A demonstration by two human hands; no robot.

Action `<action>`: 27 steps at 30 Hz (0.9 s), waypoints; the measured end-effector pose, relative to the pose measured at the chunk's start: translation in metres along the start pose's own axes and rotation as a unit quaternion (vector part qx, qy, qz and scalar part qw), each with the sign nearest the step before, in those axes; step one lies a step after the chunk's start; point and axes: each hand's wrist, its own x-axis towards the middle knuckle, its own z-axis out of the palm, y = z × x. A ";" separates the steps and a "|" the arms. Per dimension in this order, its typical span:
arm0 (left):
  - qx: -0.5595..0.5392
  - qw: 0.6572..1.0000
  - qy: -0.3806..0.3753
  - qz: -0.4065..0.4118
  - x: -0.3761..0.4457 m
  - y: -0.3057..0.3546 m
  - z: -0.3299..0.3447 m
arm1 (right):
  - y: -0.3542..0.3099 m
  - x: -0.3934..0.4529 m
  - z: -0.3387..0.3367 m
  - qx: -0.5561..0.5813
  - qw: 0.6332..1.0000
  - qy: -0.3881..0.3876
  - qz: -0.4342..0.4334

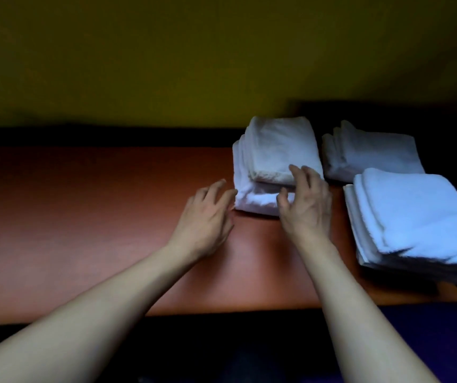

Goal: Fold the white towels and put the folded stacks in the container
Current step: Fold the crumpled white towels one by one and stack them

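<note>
Near towel stack (420,225) cropped at right edge

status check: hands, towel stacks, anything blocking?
Left hand open, at the near-left corner of the middle towel stack. Right hand open, fingers on its front edge. Two more folded stacks to the right. Container not in view; nothing blocking.
</note>
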 end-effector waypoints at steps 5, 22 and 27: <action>0.019 0.999 0.015 -0.026 -0.058 -0.013 -0.024 | -0.060 -0.046 -0.005 0.061 0.997 -0.028 -0.041; 0.000 0.966 0.091 -0.242 -0.217 -0.203 -0.087 | -0.315 -0.128 0.054 0.110 0.958 -0.206 -0.166; 0.015 0.947 0.118 -0.299 -0.255 -0.273 -0.096 | -0.392 -0.147 0.098 0.106 0.936 -0.261 -0.210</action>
